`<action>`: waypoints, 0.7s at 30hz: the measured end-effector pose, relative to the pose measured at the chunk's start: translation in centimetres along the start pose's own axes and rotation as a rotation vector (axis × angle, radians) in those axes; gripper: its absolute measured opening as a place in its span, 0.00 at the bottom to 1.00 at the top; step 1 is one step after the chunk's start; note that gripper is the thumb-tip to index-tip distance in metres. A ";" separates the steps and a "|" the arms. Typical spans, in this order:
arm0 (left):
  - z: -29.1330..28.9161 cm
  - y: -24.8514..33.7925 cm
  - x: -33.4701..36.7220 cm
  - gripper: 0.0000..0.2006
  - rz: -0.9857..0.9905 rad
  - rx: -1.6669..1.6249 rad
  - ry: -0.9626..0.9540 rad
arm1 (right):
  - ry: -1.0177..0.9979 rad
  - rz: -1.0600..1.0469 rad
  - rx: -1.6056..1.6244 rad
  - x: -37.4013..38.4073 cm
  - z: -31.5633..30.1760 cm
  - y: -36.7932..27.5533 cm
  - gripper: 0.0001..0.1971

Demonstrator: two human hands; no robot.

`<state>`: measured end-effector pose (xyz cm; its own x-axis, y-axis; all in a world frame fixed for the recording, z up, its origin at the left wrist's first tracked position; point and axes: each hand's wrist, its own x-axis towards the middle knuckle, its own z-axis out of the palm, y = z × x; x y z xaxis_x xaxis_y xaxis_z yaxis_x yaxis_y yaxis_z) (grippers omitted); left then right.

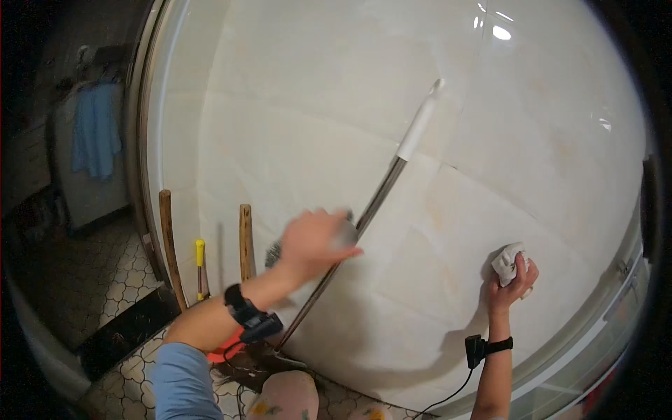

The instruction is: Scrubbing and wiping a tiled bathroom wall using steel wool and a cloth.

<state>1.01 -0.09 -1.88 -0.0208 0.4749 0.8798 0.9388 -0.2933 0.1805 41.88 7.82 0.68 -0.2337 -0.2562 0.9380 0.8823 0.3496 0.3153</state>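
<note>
Head view: right hand [517, 283] closed, fingers curled over a crumpled white cloth [507, 263], which bulges out up-left of the fingers, in front of the pale marbled wall [315, 126]. Left hand [313, 241] (motion-blurred) overlaps the middle of a long grey metal pole with white plastic handle [386, 187]; can't tell how far open, or whether it grips the pole.
</note>
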 end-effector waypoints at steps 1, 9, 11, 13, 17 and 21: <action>0.7 -0.1 -1.5 0.25 0.073 0.023 0.014 | 0.004 0.006 -0.013 0.1 0.0 -0.7 0.31; 2.8 -3.3 -1.5 0.19 -0.277 -0.004 0.020 | 0.006 0.001 0.027 0.5 0.5 0.8 0.32; 2.4 -6.1 -1.6 0.19 -0.435 0.023 0.059 | -0.001 0.005 0.012 0.6 -0.1 1.3 0.32; 1.4 -9.2 -2.1 0.20 -0.510 0.065 0.058 | -0.003 0.027 0.033 0.5 0.1 1.1 0.33; 0.8 -13.6 -2.4 0.22 -0.773 0.173 0.018 | -0.002 0.031 0.047 0.4 0.1 1.2 0.33; 0.6 -15.9 -2.6 0.24 -0.888 0.232 -0.018 | 0.000 0.008 0.076 0.0 0.2 1.3 0.33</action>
<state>-13.62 3.81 -7.29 -0.7637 0.4600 0.4529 0.6263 0.3581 0.6925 42.95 8.47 1.15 -0.2269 -0.2533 0.9404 0.8506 0.4187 0.3181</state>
